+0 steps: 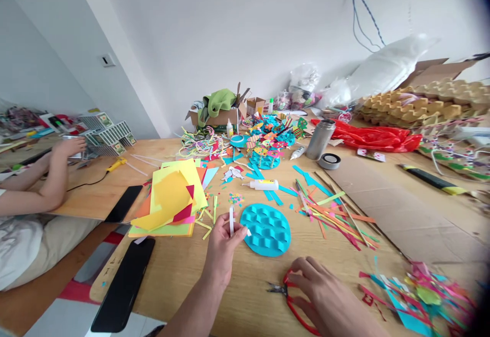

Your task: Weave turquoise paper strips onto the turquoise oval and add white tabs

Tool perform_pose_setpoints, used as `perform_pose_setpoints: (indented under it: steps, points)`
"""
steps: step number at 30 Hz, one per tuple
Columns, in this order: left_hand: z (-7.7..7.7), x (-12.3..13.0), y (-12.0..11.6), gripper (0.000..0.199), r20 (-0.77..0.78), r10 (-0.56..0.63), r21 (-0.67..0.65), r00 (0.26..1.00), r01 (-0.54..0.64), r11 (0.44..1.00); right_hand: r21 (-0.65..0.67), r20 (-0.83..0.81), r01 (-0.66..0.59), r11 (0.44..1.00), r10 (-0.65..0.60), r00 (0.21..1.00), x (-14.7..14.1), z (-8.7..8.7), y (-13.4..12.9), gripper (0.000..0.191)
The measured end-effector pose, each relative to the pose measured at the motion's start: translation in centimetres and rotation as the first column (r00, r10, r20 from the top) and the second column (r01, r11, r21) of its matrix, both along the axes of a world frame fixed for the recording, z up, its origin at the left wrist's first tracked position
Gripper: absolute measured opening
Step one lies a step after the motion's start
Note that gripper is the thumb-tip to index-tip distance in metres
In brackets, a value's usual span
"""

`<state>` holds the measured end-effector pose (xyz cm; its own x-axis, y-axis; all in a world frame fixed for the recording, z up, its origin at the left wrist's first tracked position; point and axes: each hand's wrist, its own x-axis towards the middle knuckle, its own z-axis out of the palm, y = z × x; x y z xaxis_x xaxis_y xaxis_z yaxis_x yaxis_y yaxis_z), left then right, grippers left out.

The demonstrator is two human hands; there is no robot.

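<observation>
My left hand (225, 237) pinches a narrow white paper strip (231, 220) beside a round blue paper disc (265, 230) with rows of raised blue loops. A small white end of paper shows at my thumb tip. On the wood at the lower centre, my right hand (314, 283) rests over red-handled scissors (288, 290), its fingers at the handle loops and the blades pointing left. A white glue bottle (264, 185) lies on its side behind the disc.
Stacked coloured paper (174, 196) and a black phone (124, 286) are on the left. Paper strips (340, 214), cardboard (398, 209) and a steel flask (320, 140) stand or lie to the right. Another person's hand (71, 145) is at the far left.
</observation>
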<state>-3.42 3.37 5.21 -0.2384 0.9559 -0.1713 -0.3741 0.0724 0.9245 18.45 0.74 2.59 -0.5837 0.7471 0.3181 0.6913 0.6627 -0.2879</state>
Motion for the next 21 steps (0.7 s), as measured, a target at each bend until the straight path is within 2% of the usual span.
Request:
perform_pose_setpoints:
  steps: [1, 2, 4, 6, 8, 11, 14, 17, 21]
  points:
    - [0.0, 0.2, -0.1, 0.049, 0.011, 0.006, 0.0, 1.0, -0.006, 1.0, -0.174, -0.132, 0.006, 0.985, -0.03, 0.991, -0.5, 0.7, 0.1, 0.019]
    - [-0.1, 0.4, -0.3, 0.049, 0.019, 0.01, 0.002, 1.0, -0.01, 1.0, -0.354, -0.262, -0.001, 0.935, -0.098, 0.96, -1.2, 1.3, 0.3, 0.023]
    - [-0.1, 0.8, -0.5, 0.049, 0.028, 0.015, 0.012, 0.999, -0.016, 1.0, -0.64, -0.448, -0.049, 0.767, -0.321, 0.834, -2.9, 2.0, 1.0, 0.031]
    - [-0.2, 1.1, -0.7, 0.047, 0.033, 0.017, 0.021, 0.999, -0.017, 1.0, -0.78, -0.547, -0.177, 0.601, -0.517, 0.658, -4.7, 2.0, 1.7, 0.043]
    - [-0.3, 1.2, -0.8, 0.045, 0.026, 0.017, 0.024, 1.0, -0.018, 1.0, -0.803, -0.591, -0.308, 0.511, -0.615, 0.522, -6.2, 1.7, 2.3, 0.048]
    - [-0.4, 1.2, -0.9, 0.044, 0.008, 0.031, 0.023, 1.0, -0.031, 0.999, -0.783, -0.615, -0.42, 0.458, -0.672, 0.413, -7.6, 1.3, 2.6, 0.045]
    - [-0.5, 1.1, -1.0, 0.046, -0.009, 0.036, 0.013, 0.999, -0.036, 0.999, -0.778, -0.61, -0.447, 0.442, -0.703, 0.367, -8.0, 1.3, 2.6, 0.043]
    - [-0.7, 1.2, -1.0, 0.046, -0.033, 0.016, 0.016, 0.999, -0.015, 1.0, -0.789, -0.596, -0.432, 0.437, -0.713, 0.369, -8.2, 1.5, 2.8, 0.043]
    - [-1.0, 1.4, -0.9, 0.04, -0.103, -0.008, 0.045, 0.995, 0.012, 0.999, -0.812, -0.58, -0.379, 0.445, -0.694, 0.427, -8.2, 2.0, 3.3, 0.043]
